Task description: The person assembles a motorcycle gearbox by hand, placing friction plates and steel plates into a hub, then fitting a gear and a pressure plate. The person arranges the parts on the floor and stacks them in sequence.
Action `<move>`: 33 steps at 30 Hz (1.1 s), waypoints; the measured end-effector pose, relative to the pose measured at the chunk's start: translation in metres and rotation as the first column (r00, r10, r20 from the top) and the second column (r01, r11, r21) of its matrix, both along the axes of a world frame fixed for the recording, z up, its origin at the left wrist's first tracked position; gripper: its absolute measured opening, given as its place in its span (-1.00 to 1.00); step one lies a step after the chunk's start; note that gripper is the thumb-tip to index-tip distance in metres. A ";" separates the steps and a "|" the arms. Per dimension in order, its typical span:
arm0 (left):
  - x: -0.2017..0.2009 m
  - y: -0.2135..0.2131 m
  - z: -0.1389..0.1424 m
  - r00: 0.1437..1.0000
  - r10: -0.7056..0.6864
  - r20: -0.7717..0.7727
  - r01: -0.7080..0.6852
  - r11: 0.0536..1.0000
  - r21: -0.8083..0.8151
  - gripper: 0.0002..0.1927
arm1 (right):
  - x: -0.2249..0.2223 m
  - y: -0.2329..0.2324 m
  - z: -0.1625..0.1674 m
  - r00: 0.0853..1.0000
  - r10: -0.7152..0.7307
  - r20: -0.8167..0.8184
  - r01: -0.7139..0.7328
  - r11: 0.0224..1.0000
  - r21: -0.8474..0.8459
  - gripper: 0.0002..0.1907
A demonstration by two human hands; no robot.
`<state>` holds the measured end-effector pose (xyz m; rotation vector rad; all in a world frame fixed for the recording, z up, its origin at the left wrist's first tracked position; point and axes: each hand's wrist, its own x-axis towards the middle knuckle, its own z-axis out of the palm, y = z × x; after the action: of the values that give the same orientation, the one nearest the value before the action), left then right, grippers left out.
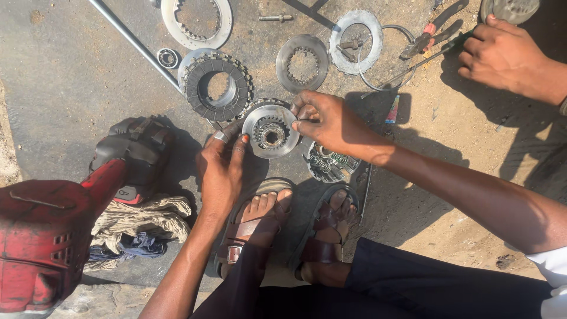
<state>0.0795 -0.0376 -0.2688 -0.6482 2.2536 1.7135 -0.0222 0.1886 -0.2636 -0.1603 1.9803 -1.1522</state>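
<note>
Both hands hold a round silver clutch hub [270,131] with a toothed centre, just above the ground. My left hand [220,168] grips its left rim, with a ring on one finger. My right hand [323,121] pinches the hub's upper right edge. Behind the hub lies a stack of dark friction plates in a ring [217,87]. A flat steel plate [303,62] and a toothed ring [356,41] lie further back. My feet in brown sandals [254,227] rest below the hub.
Another person's hand [502,56] rests at the top right near pliers [426,36] and a screwdriver. A red engine part [41,242] and rags [142,221] sit at the left. A large ring [196,23], a bearing [168,58], a bolt [276,18] and a long rod [133,41] lie on the ground.
</note>
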 end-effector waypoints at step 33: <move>0.003 -0.009 -0.010 0.951 -0.139 0.278 0.097 0.983 0.158 -0.74 | -0.028 -0.009 -0.013 0.988 0.092 -0.126 -0.084 0.994 0.062 -0.79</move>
<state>0.0825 -0.0464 -0.2788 -0.6675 1.9123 1.5904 -0.0500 0.1792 -0.2769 -0.2965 2.0949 -1.0506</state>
